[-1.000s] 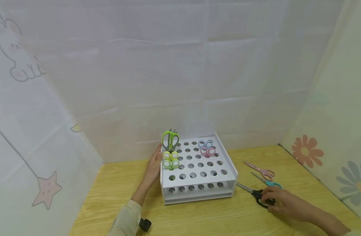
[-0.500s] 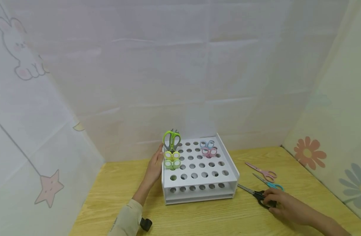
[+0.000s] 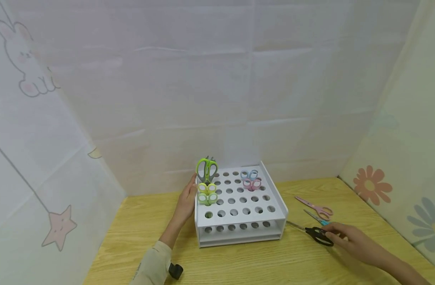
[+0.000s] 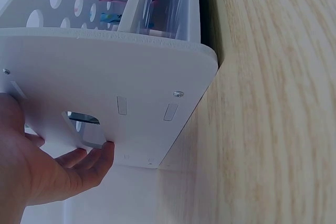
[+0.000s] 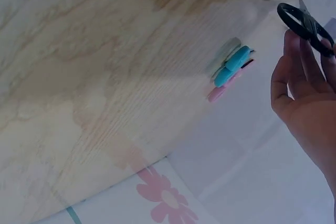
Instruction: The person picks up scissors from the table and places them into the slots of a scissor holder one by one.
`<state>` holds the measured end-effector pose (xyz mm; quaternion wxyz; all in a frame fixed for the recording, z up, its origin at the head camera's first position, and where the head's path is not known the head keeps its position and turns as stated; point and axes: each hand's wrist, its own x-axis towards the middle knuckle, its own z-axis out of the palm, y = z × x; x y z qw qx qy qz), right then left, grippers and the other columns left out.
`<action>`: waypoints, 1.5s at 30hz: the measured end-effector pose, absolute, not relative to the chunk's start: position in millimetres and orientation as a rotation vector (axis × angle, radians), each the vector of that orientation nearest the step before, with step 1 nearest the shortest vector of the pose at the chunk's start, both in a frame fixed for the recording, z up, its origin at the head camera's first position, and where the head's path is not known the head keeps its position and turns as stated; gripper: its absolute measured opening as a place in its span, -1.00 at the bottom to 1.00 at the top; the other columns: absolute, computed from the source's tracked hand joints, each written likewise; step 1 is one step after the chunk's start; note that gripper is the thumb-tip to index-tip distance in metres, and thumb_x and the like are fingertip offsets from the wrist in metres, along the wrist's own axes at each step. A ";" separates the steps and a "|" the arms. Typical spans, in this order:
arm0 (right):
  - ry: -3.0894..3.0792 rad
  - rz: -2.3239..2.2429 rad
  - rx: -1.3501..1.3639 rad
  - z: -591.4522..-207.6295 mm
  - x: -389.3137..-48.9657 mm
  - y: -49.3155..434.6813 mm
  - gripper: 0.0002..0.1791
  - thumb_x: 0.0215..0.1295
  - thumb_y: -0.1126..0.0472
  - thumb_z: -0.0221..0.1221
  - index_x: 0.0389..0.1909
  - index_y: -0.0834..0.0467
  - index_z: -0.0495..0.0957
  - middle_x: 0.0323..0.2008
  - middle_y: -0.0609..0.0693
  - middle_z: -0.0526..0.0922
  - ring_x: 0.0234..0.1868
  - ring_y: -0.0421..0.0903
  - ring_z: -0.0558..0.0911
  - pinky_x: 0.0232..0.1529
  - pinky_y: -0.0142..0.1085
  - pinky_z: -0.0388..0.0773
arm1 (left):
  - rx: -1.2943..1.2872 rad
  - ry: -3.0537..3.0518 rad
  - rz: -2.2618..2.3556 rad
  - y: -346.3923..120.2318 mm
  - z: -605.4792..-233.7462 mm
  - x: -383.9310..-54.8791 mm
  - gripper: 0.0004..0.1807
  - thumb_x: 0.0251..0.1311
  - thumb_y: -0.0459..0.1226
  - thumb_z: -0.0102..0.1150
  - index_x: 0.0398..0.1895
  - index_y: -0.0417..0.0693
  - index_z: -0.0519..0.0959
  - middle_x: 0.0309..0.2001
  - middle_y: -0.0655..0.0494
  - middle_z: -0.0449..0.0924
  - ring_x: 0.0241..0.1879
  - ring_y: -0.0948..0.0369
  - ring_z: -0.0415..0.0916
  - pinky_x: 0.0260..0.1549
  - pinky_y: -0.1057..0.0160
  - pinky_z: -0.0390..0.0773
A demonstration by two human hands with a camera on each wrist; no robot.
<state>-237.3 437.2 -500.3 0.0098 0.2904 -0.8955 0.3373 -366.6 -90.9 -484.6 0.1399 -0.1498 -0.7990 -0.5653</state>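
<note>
Right hand (image 3: 350, 242) now pinches black-handled metal scissors (image 3: 313, 232), handles lifted clear; left hand (image 3: 186, 200), fingers loose, touches white perforated rack (image 3: 239, 219).

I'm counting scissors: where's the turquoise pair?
At right in the head view, the turquoise scissors lie on the table between pink scissors and black scissors.

Metal-bladed black scissors (image 3: 311, 232), smooth matt rack (image 3: 227, 220), wood-grained table (image 3: 239, 265)
</note>
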 end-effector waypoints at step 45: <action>-2.439 1.210 0.337 -358.6 -257.3 380.6 -0.60 0.65 0.06 -0.05 0.19 0.23 0.56 0.05 -0.06 0.68 0.11 -0.21 0.60 0.12 -0.52 0.41 | -0.463 -2.281 -1.663 -90.6 -485.9 -371.2 -0.45 0.66 -0.19 -0.27 0.61 -0.11 0.13 0.55 -0.01 0.12 0.51 0.00 0.04 0.46 -0.01 0.02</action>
